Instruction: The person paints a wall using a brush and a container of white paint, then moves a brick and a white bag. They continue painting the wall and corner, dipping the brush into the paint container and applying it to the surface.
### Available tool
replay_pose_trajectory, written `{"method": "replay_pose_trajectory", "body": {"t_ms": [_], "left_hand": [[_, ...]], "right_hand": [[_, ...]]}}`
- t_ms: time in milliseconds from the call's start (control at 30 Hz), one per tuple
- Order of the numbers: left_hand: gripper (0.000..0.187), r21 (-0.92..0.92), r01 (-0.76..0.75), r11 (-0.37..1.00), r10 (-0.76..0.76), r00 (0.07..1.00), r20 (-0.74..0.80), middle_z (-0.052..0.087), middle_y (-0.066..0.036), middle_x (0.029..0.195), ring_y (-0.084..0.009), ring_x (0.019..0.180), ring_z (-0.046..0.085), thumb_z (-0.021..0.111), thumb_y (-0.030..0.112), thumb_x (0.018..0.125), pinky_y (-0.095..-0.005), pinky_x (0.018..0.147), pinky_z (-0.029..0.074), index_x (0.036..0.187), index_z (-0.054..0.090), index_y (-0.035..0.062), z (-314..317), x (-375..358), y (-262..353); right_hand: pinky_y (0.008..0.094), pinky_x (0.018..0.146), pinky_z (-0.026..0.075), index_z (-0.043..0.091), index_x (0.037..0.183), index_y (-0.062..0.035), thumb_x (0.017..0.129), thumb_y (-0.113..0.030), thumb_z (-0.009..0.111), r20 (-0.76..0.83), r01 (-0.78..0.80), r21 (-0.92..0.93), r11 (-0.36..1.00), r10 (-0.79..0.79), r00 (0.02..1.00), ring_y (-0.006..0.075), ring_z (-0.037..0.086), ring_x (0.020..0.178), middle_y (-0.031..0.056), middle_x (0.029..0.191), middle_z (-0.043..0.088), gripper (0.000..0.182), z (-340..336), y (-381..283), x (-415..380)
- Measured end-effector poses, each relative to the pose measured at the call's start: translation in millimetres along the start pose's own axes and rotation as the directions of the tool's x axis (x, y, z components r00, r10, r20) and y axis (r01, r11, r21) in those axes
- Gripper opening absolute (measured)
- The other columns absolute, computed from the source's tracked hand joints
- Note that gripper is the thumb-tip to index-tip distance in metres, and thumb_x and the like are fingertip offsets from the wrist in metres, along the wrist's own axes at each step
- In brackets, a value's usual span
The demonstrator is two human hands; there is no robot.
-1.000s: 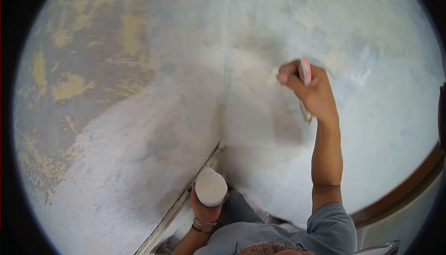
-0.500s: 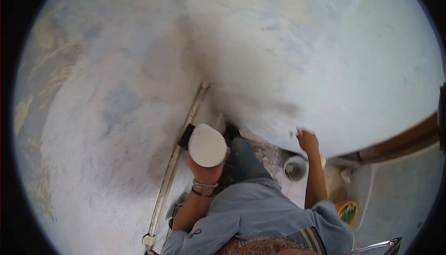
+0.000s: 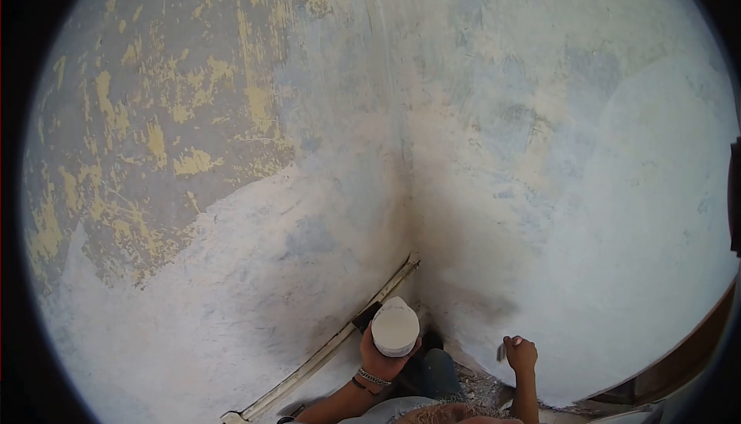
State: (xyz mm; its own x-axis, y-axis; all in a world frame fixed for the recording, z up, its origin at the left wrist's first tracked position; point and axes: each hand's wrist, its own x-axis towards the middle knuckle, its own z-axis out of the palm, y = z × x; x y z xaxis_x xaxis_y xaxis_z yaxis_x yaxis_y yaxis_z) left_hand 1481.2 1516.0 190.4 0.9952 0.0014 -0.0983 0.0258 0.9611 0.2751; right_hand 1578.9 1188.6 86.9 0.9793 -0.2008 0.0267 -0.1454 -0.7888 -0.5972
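My left hand (image 3: 380, 364) wraps round a white tub (image 3: 396, 327) from below, its open top facing up and showing a pale, smooth fill. A dark block (image 3: 367, 317) shows just left of the tub, overlapping the trunking on the wall. My right hand (image 3: 522, 352) is a closed fist at the lower right, apart from the tub. From its left side sticks a small narrow greyish tool (image 3: 502, 352), too small to name, in front of the right wall (image 3: 633, 269).
Patchy left wall (image 3: 170, 115), grey and flaking yellow above, whitish below, meets the right wall at a corner. Light trunking (image 3: 332, 351) runs slanting along the left wall's lower part. A brown board edge (image 3: 679, 347) is at the lower right. Rubble-strewn floor (image 3: 480, 385) lies below.
The view has tilted up and turned left, showing more wall and less floor. Both hands sit lower in view; the left still holds the tub.
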Motion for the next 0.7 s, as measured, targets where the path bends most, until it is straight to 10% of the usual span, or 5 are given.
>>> {"method": "replay_pose_trajectory", "body": {"t_ms": [200,333,433,700], "left_hand": [[0.053,0.012,-0.025,1.000,0.025,0.999,-0.025,0.058,-0.007,0.131,-0.0315,0.120,0.055,0.043,0.053,0.092,-0.0564,0.098,0.043,0.133,0.052,0.0204,-6.6,-6.9,4.0],[0.053,0.046,-0.059,0.997,0.059,0.998,-0.005,0.058,-0.007,0.131,-0.0319,0.120,0.054,0.042,0.053,0.092,-0.0567,0.098,0.042,0.133,0.052,0.0204,-11.7,-4.1,10.1],[0.054,0.024,-0.074,0.997,0.074,0.997,-0.014,0.059,-0.008,0.128,-0.0329,0.119,0.055,0.042,0.053,0.092,-0.0559,0.097,0.044,0.132,0.052,0.0186,-8.5,-1.4,11.7],[0.057,0.014,-0.149,0.989,0.149,0.989,0.020,0.055,-0.009,0.135,-0.0335,0.122,0.054,0.042,0.054,0.094,-0.0554,0.093,0.049,0.137,0.048,0.0177,16.6,12.6,15.5]], "right_hand": [[0.0243,0.047,0.045,0.067,0.091,0.0003,0.094,-0.026,0.058,-0.058,0.090,0.815,0.572,-0.073,0.996,0.0089,0.055,0.052,0.0026,0.059,0.057,0.028,8.3,-37.9,0.5],[0.0235,0.044,0.039,0.063,0.097,0.0009,0.095,-0.025,0.058,-0.041,0.042,0.995,0.092,-0.017,0.999,0.0103,0.049,0.047,0.0020,0.056,0.051,0.026,-20.4,-74.1,-3.8],[0.0237,0.046,0.039,0.062,0.096,0.0003,0.097,-0.025,0.056,-0.203,0.220,0.951,0.219,-0.098,0.974,0.0105,0.050,0.048,0.0026,0.057,0.053,0.026,-28.7,-94.6,-5.7],[0.0290,0.044,0.041,0.058,0.101,-0.0003,0.097,-0.035,0.050,-0.247,0.248,0.969,-0.005,-0.109,0.963,0.0107,0.040,0.041,0.0039,0.061,0.052,0.036,-77.5,-156.7,-8.6]]}}
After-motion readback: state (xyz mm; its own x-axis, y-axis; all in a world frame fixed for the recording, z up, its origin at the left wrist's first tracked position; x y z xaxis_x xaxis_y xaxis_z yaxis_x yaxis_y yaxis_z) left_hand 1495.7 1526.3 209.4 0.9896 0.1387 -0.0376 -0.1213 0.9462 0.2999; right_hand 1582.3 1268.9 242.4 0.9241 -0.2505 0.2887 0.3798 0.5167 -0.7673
